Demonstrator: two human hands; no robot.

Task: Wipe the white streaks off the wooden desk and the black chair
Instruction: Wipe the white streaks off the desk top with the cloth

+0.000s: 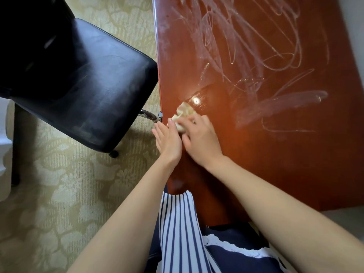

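Note:
The reddish wooden desk [275,164] fills the right half of the view, and white scribbled streaks [246,46] cover its far part. My right hand [201,140] presses a crumpled beige cloth [184,113] onto the desk near its left edge. My left hand [167,138] lies flat beside it at the desk's edge, fingers apart, thumb touching the cloth. The black chair [82,91] stands left of the desk, with faint white smears on its seat.
Patterned beige carpet [59,194] covers the floor on the left. A chrome chair arm [149,115] reaches to the desk edge just beyond my left hand. My striped clothing [177,223] is at the bottom centre. A white object [4,146] sits at the far left.

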